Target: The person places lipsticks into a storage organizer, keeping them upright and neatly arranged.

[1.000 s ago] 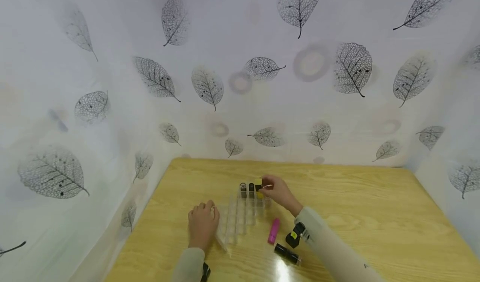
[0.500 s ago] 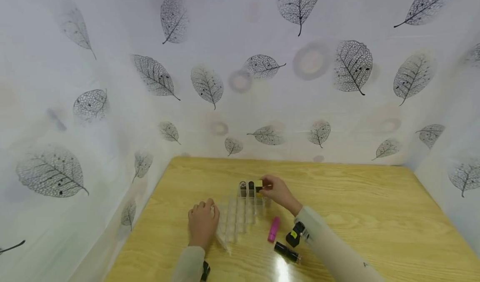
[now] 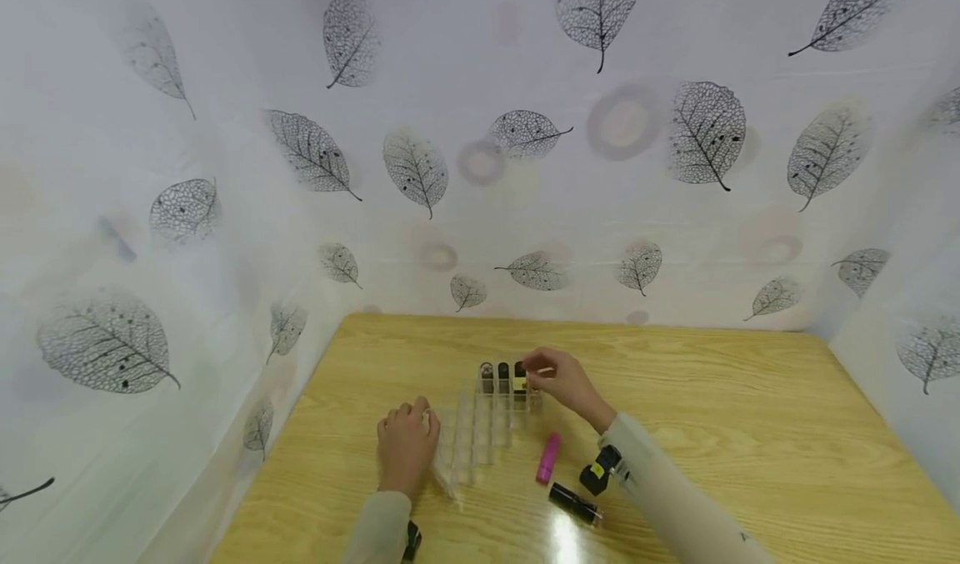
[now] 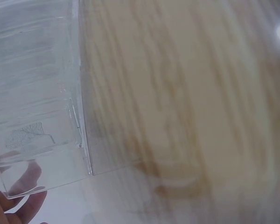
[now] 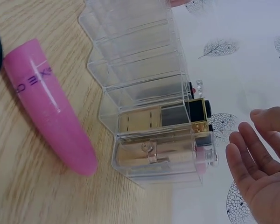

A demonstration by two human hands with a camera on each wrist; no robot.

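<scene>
A clear stepped lipstick organizer (image 3: 480, 435) stands on the table. My left hand (image 3: 407, 447) holds its left end; in the left wrist view its fingers (image 4: 31, 205) curl round the clear corner. My right hand (image 3: 567, 382) is beside the right end, its fingers (image 5: 252, 154) loosely bent and apart, with nothing in them. A black-and-gold lipstick (image 5: 175, 116) stands in a compartment near that end. Beside it, a clear-capped pinkish lipstick (image 5: 154, 154) fills the end compartment. Two more dark lipsticks (image 3: 495, 378) stand to the left in the head view.
On the table (image 3: 712, 431), right of the organizer, lies a pink tube (image 3: 548, 457). Nearer to me is a black lipstick tube (image 3: 574, 504) lying on its side. A leaf-patterned white curtain (image 3: 480, 214) surrounds the table's back and sides.
My right hand has let go of the black-and-gold lipstick, which now sits lower in its compartment, and has drawn slightly to the right. The left hand has not moved.
</scene>
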